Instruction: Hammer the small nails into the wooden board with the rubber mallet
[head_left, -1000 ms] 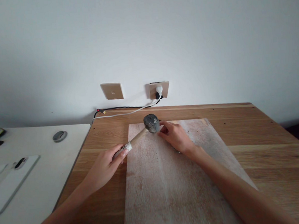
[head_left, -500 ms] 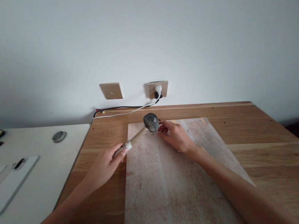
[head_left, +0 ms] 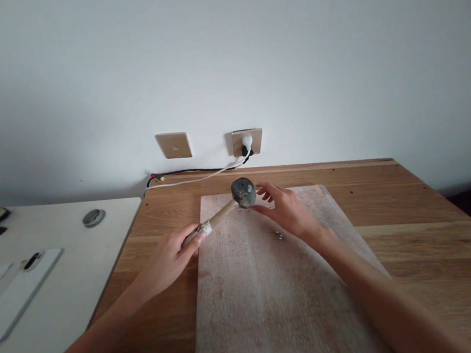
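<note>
My left hand point(head_left: 175, 256) is wrapped round the handle of a rubber mallet point(head_left: 244, 193), whose dark, scuffed head is held over the far part of a pale wooden board point(head_left: 237, 286). Right of the mallet head, my right hand point(head_left: 284, 208) has its fingers apart and curved, with nothing seen in them. Whether its fingertips touch the head I cannot tell. Below this hand, a few small metal pieces point(head_left: 279, 235), which look like nails, lie on the board.
The board lies on a brown wooden table point(head_left: 421, 226) against a white wall. A white side table point(head_left: 70, 224) on the left bears a phone point(head_left: 21, 294) and a grey round piece point(head_left: 94, 217). Cables point(head_left: 198, 175) run along the wall to a socket point(head_left: 248, 142).
The mallet has shifted slightly to the right. My right hand has moved right and its fingers have spread away from the head, uncovering the small metal pieces.
</note>
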The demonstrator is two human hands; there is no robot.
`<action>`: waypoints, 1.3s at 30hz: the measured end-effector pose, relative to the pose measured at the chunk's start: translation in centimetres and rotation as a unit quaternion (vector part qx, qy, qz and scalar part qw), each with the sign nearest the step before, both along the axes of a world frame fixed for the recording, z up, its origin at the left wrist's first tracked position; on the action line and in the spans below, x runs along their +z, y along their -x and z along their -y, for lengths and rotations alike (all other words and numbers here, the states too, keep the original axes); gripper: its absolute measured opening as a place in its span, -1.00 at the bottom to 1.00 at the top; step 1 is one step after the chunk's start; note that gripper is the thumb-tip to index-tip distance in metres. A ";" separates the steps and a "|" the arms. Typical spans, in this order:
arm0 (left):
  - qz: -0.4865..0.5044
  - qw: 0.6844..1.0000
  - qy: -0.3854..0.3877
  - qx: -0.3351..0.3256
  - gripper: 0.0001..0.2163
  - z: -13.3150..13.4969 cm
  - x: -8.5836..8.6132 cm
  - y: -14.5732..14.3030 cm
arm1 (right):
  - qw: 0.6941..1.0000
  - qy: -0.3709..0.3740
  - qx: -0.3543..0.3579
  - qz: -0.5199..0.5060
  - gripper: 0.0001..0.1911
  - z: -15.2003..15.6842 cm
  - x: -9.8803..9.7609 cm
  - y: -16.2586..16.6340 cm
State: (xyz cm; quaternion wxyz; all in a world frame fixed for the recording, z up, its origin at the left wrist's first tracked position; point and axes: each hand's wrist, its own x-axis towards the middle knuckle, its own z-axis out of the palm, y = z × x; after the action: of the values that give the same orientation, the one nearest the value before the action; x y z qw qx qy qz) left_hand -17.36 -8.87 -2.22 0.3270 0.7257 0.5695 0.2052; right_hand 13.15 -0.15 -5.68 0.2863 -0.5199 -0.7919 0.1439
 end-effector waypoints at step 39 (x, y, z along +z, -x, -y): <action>0.048 0.998 0.039 0.027 -0.56 0.3 -1.1 1.2 | 0.998 0.049 0.032 -0.001 -0.90 0.2 1.3 -2.0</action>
State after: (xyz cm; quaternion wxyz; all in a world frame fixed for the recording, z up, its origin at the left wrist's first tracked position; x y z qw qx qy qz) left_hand -18.61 -9.21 -3.33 0.3767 0.6860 0.5799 0.2261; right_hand 15.13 -0.35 -4.34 0.2562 -0.5080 -0.7996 0.1920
